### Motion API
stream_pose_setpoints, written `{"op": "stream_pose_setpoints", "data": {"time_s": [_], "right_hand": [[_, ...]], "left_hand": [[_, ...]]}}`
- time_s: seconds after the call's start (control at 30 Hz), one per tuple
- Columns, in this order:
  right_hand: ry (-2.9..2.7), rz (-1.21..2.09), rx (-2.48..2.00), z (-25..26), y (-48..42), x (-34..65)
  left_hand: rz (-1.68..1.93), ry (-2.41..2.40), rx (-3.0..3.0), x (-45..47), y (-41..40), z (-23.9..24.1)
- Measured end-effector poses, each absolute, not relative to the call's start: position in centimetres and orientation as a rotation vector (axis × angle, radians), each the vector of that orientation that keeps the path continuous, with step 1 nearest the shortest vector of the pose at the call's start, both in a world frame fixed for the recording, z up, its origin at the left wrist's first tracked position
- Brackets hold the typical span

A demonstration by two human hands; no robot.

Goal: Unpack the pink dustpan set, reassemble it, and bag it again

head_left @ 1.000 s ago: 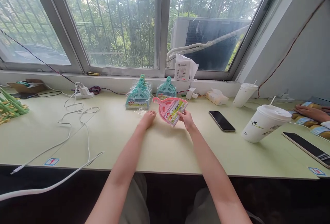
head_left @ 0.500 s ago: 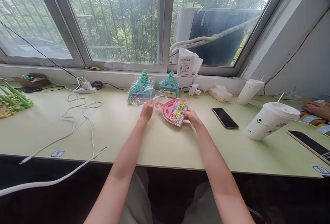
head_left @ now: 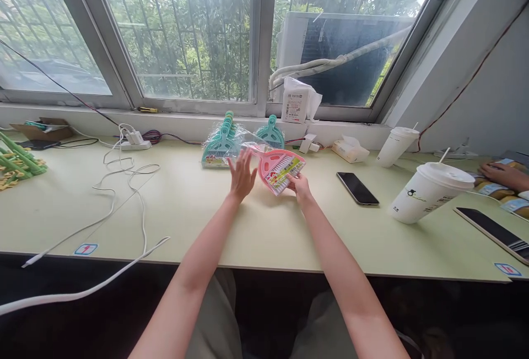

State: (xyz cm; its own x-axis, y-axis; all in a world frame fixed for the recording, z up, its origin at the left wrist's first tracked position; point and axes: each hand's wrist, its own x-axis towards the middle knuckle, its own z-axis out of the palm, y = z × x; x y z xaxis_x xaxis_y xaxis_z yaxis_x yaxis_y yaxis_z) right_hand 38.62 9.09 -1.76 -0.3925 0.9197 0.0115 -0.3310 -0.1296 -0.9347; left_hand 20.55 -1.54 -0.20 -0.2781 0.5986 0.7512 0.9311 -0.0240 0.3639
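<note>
My right hand (head_left: pixel 298 185) pinches the lower edge of a small pink dustpan-and-brush set (head_left: pixel 281 165) and holds it tilted just above the pale green desk (head_left: pixel 264 232). Beside the pan's handle my left hand (head_left: pixel 243 174) is raised with its fingers spread. Its fingertips are at a crumpled clear plastic bag (head_left: pixel 247 143); I cannot tell whether it grips the bag. Behind the hands lies a stack of teal dustpan sets in clear wrap (head_left: pixel 220 148), with one more teal set (head_left: pixel 270 135) by the sill.
A black phone (head_left: pixel 357 188), two white lidded cups (head_left: pixel 427 192) (head_left: pixel 395 147) and a tissue pack (head_left: pixel 349 150) lie to the right. Another person's hand (head_left: pixel 498 174) rests at far right beside a dark tablet (head_left: pixel 491 232). White cables (head_left: pixel 124 183) and green items (head_left: pixel 16 161) lie on the left.
My right hand lifted and tilted the pink dustpan set. My left hand rose from the desk by the clear bag and spread its fingers beside the pan's handle.
</note>
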Motion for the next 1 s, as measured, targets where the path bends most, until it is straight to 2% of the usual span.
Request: {"op": "stream_pose_setpoints", "data": {"time_s": [0.13,0.23,0.3,0.4,0.67,0.83,1.0], "right_hand": [[-1.098,1.666,-0.706,-1.7,9.3,39.1],[-1.088,1.675,-0.658,-1.5,9.5,39.4],[-1.105,1.696,-0.628,-1.3,9.6,39.4],[-1.160,1.710,-0.617,-1.0,9.6,39.4],[-1.231,1.667,-0.588,-0.5,9.2,39.5],[-1.341,1.681,-0.575,-0.4,8.8,39.1],[-1.337,1.663,-0.553,-0.5,8.3,38.5]], "left_hand": [[-1.969,-2.153,-0.751,20.7,-0.9,0.2],[-2.536,-2.258,-1.068,20.5,0.3,-0.3],[-2.763,-2.152,-1.362,20.5,0.9,-0.7],[-2.843,-1.998,-1.395,20.5,1.1,-0.7],[-2.612,-1.982,-1.598,19.1,0.0,0.2],[-2.900,-1.767,-1.612,19.8,-0.4,0.5],[-3.052,-1.801,-1.616,21.1,-0.5,0.9]]}}
